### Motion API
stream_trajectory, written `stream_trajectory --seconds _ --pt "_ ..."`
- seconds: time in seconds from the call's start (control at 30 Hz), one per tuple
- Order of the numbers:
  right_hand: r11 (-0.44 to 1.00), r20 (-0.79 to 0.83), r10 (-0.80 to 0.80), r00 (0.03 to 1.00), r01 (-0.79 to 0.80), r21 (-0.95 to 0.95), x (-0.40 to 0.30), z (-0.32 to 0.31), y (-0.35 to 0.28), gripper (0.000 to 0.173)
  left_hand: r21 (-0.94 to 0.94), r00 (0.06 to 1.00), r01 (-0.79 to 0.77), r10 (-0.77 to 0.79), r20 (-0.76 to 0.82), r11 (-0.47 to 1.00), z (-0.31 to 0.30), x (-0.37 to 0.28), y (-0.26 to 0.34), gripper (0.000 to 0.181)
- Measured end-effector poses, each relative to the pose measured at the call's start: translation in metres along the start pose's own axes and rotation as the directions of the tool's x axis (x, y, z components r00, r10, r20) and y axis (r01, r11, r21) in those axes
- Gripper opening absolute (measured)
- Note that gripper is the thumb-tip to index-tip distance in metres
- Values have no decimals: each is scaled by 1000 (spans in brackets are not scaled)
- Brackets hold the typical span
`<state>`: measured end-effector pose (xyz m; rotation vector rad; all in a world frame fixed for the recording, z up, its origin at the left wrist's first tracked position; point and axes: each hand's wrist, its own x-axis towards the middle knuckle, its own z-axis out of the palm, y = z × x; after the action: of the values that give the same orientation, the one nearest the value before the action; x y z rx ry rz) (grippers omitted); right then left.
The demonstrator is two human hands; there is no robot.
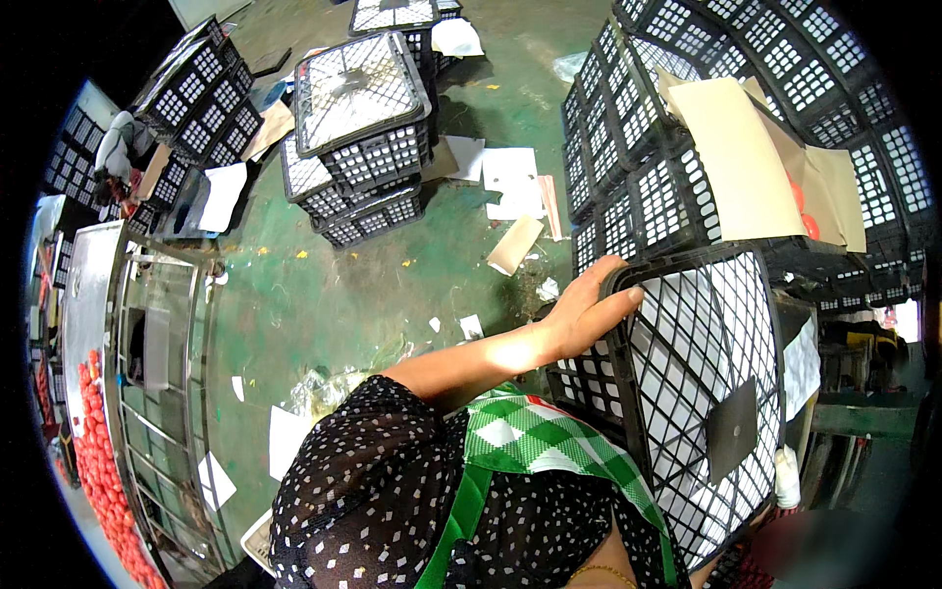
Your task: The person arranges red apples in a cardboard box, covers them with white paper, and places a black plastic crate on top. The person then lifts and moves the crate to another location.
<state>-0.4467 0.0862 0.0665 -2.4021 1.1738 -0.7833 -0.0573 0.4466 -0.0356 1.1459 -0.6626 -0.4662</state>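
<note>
My left hand (592, 309) grips the upper rim of a black plastic crate (684, 346), with the thumb over its edge. The crate is tilted against my front, its lattice face towards the camera. White lining shows through the lattice, and a dark square plate (732, 432) sits on that face. A green-and-white checked apron (544, 434) covers my chest beside the crate. My right hand is out of sight behind the crate; only a sliver of skin shows at the lower edge.
Stacked black crates (625, 177) rise at the right, one holding tan paper (736, 162) and red fruit (809, 226). Another crate stack (364, 96) stands ahead. Paper sheets (511, 180) litter the green floor (294, 316). Red fruit (99, 434) lies along a metal-framed table (92, 280) at left.
</note>
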Motion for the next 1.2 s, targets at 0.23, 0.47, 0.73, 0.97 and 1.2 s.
stream_trajectory --seconds 0.23,0.47,0.73,0.97,1.2 --pt "1000 -41 -4 999 3 -30 -14 -1 -39 38 -102 995 55 -63 -73 993 -26 -9 -8 38" --pt "996 -125 30 992 -41 -84 -80 6 -109 38 -243 972 169 -202 -118 955 -115 -39 1 39" --pt "996 -159 -48 986 35 -80 -108 55 -199 37 -318 974 -15 -58 -218 948 -245 -82 56 35" --pt "988 -144 -150 978 144 -55 -109 86 -264 36 -372 947 -152 26 -321 916 -324 -127 96 35" --pt "972 -124 -235 964 236 -8 -90 137 -297 36 -417 859 -266 18 -511 869 -381 -169 103 37"
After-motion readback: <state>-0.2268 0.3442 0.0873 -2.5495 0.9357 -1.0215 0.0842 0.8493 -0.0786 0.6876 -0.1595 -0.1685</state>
